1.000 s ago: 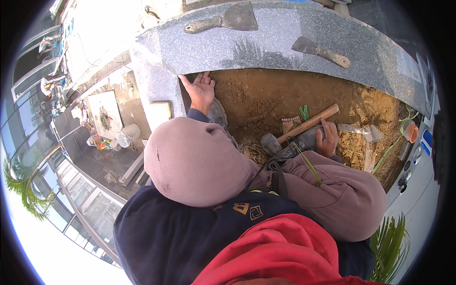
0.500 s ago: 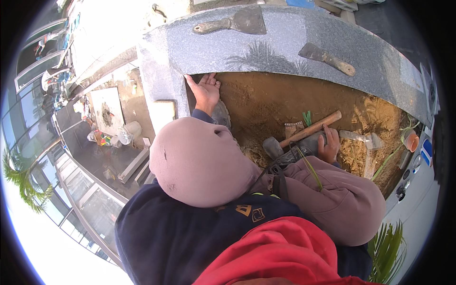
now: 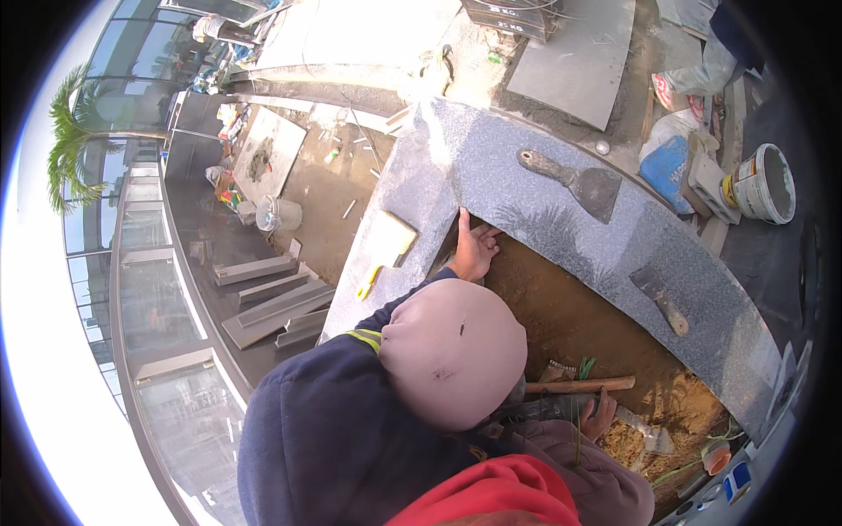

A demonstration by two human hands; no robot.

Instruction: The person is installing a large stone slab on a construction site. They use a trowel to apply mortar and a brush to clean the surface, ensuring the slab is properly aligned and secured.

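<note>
I see a pinkish beanie and a dark blue jacket from above. My left hand presses flat, fingers spread, against the inner edge of a curved grey granite slab. It holds nothing. My right hand is low at the right, on the sandy bed. It lies just below a wooden-handled hammer, and its grip is hidden by my sleeve. A small green plant scrap lies beside the handle.
Two scrapers rest on the slab, a wide one and a narrow one. A yellow-handled float lies at its left end. A bucket, a blue bag and another person's shoe are beyond. A drop to a lower level with a white bucket is on the left.
The view has swung, so the slab now runs diagonally. My left hand stays at the slab's edge. The hammer handle now lies nearly flat, with my right hand lower beside it.
</note>
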